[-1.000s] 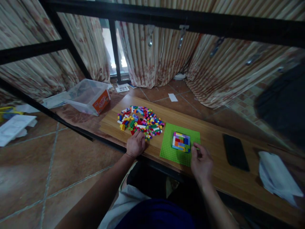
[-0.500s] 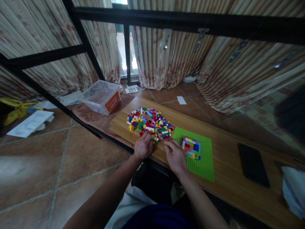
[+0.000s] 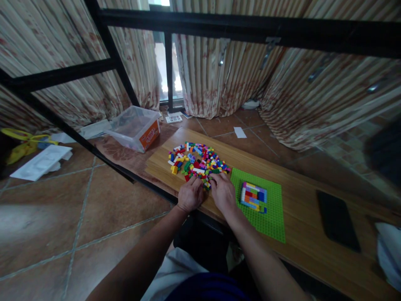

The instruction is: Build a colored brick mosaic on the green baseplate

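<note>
A pile of small coloured building bricks [image 3: 205, 159] lies spread on the wooden board. At its near edge rests my left hand [image 3: 190, 194], fingers curled together; whatever they hold is hidden. Close by on the right, my right hand [image 3: 223, 193] reaches into the pile with bent, closed fingers, and I cannot make out what is in them. To the right of that hand lies a green baseplate [image 3: 272, 223]. A low, flat build of multicoloured bricks [image 3: 253, 195] sits on the plate's left part, with a blue brick [image 3: 263, 210] at its near right corner.
The wooden board [image 3: 297, 209] carries a dark flat slab [image 3: 338, 219] and a pale bag [image 3: 390, 251] at the right. Beyond its left end stands a clear plastic bin [image 3: 133, 129]. A black metal frame [image 3: 219, 20] crosses in front of the curtains.
My right hand has moved left and forward, from beside the baseplate to the bricks near my left hand. The left hand stays at the near edge of the pile.
</note>
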{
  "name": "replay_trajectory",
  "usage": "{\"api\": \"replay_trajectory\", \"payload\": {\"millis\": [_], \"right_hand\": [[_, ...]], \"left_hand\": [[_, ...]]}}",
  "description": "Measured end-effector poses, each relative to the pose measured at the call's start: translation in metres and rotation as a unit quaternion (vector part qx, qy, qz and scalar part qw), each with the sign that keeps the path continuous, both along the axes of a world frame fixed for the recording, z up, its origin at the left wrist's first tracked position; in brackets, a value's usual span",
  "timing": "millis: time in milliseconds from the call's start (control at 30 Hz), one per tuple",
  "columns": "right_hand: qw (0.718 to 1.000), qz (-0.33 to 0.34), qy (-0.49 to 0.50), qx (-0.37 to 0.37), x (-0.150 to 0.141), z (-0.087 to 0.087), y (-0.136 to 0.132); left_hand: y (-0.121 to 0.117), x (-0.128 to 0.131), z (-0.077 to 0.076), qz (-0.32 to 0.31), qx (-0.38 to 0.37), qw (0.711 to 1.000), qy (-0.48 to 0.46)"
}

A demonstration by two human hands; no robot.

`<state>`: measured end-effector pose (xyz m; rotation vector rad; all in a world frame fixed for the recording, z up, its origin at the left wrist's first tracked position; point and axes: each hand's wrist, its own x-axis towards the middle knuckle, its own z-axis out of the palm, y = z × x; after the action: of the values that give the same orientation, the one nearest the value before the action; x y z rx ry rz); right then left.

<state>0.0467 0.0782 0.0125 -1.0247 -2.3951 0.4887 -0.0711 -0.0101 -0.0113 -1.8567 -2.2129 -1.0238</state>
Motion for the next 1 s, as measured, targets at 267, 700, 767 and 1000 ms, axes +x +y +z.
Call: {"api": "replay_trajectory", "payload": {"millis": [267, 700, 767, 1000], "right_hand": [[0.998, -0.011, 0.06, -0.023, -0.003, 0.011, -0.002], [0.934, -0.137, 0.217, -0.248, 0.11, 0.012, -0.07], [0.934, -0.152, 0.209, -0.248, 0.128, 0.01, -0.073], [0.953, -0.172, 0.155, -0.197, 0.173, 0.014, -0.067]], "left_hand": [[0.0, 0.0, 0.001, 0.002, -0.018, 1.0, -0.005], [0.002, -0.001, 0.002, 0.018, -0.024, 1.0, 0.008], [0.003, -0.001, 0.002, 0.023, -0.026, 0.999, 0.01], [0.004, -0.001, 0.002, 0.021, -0.022, 0.999, 0.013]]}}
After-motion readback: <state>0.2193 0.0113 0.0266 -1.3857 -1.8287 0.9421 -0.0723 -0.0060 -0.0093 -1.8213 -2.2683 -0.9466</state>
